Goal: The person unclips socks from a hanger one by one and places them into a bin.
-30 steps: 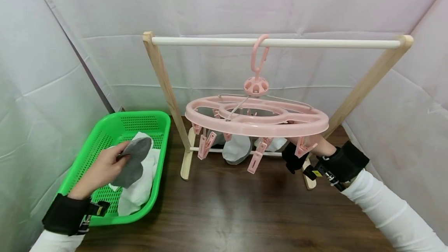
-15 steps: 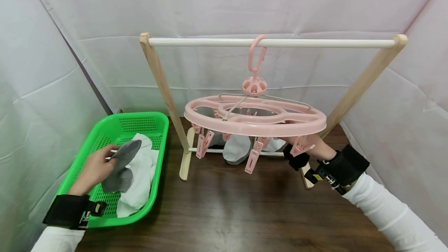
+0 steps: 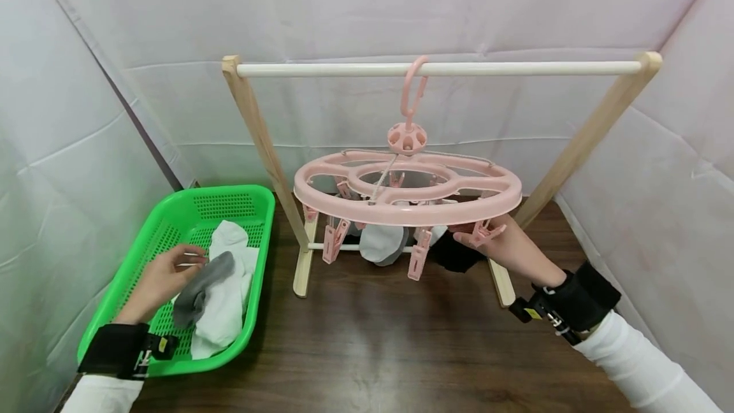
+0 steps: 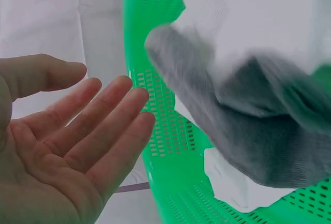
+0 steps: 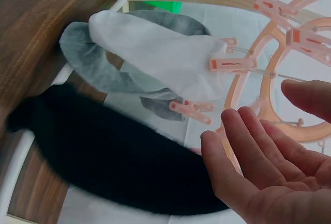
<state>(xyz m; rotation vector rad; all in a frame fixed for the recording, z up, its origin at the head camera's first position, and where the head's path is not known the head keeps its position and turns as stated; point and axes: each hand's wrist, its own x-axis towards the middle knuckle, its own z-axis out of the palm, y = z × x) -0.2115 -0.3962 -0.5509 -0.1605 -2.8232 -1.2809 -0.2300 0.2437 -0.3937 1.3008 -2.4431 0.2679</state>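
In the head view my left hand (image 3: 163,279) is over the green basket (image 3: 235,204), its fingers loosely spread and holding nothing. Beside its fingertips lies a grey sock (image 3: 208,279) on top of white socks (image 3: 227,318). The left wrist view shows a gap between that hand (image 4: 77,146) and the grey sock (image 4: 248,131). A pink oval clip hanger (image 3: 401,213) hangs to the right. At its right end is my right hand (image 3: 507,246), partly behind a clip. A black sock (image 5: 119,157) hangs close to that hand's extended fingers (image 5: 253,146); whether they touch is unclear.
A white rod (image 3: 321,69) on wooden legs (image 3: 258,126) carries the hanger. Several pink clips (image 3: 420,255) dangle from its ring. A white sock (image 5: 160,53) and grey socks (image 5: 93,61) hang there. White sheets (image 3: 367,5) enclose the dark wooden table (image 3: 367,336).
My left hand has let go of the grey sock, which now lies in the basket. The hanger and black sock have shifted left, and my right hand shows more from under the ring.
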